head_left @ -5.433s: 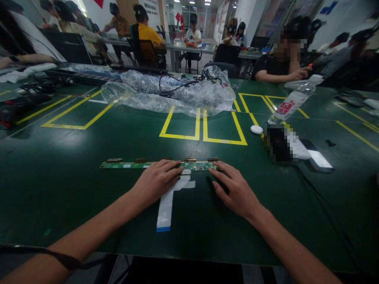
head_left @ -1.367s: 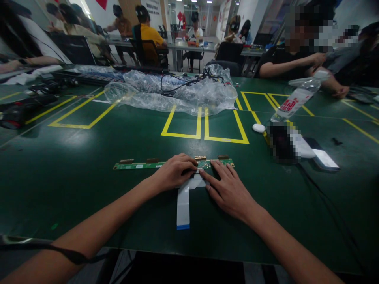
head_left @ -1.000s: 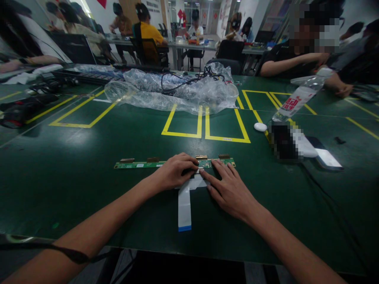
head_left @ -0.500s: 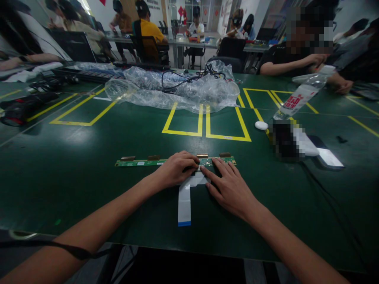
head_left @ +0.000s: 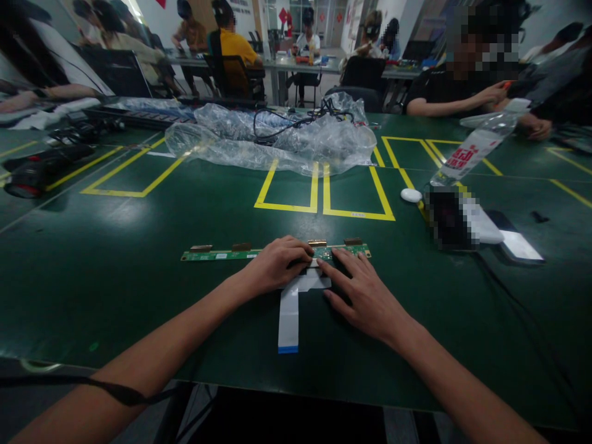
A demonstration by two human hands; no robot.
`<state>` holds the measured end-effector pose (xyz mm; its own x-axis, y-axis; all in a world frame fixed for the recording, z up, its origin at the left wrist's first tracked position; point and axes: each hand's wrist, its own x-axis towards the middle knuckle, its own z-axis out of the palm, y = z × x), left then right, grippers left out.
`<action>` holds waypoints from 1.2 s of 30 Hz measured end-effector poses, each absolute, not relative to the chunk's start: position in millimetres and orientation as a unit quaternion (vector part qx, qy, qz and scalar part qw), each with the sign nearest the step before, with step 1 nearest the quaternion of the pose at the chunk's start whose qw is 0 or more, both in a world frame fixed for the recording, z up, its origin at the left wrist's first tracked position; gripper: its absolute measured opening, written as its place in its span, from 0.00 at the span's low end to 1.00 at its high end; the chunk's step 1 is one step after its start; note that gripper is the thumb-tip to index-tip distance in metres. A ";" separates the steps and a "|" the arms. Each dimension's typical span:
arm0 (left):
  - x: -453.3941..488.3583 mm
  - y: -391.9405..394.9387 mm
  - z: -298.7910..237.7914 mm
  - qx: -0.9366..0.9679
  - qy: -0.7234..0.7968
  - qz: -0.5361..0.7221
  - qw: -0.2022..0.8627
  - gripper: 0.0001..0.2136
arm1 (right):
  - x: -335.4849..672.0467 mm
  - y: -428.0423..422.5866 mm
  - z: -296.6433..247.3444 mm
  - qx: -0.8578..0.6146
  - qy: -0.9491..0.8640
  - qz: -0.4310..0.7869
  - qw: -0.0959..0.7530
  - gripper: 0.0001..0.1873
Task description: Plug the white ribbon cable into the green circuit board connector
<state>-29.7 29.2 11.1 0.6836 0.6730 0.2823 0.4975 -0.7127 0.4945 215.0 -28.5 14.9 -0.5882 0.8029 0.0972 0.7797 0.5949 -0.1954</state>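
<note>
A long, narrow green circuit board point(head_left: 231, 254) lies on the table, with several brownish tabs along its far edge. From the connector on its near edge a white flat ribbon cable point(head_left: 289, 317) folds and runs toward me, ending in a blue strip. My left hand point(head_left: 280, 262) has its fingers bent and pressed together on the cable end at the connector; their tips are partly hidden. Fingers spread, my right hand point(head_left: 365, 290) rests with some fingertips on the board and its index fingertip beside the connector. The thumb lies near the cable's folded part.
Clear plastic wrap point(head_left: 277, 145) with black cables covers items across the table. A tilted water bottle point(head_left: 476, 148), a white oval object point(head_left: 411, 195) and a pixelated dark device point(head_left: 451, 219) are at right. A black tool-like object point(head_left: 28, 176) lies left. Other people sit around.
My right index fingertip has shifted slightly right, so more of the connector shows. My left hand stays nearly still, and the board has not visibly moved on the table.
</note>
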 end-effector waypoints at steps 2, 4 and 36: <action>-30.1 28.8 12.3 0.895 0.326 0.228 0.201 0.06 | 217.3 -29.2 16.0 -0.441 -0.889 0.074 0.096 0.29; -30.9 28.0 13.9 0.893 0.329 0.227 0.209 0.07 | 217.8 -29.5 16.4 -0.439 -0.890 0.075 0.102 0.28; -31.9 30.4 5.2 0.882 0.337 0.257 0.207 0.06 | 210.9 -28.2 16.3 -0.459 -0.881 0.056 0.100 0.28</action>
<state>-31.9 30.4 5.2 0.6411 0.7002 0.3141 0.4868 -0.6874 0.5389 210.9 -28.2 16.3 -0.5590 0.8197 0.1253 0.7974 0.5728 -0.1900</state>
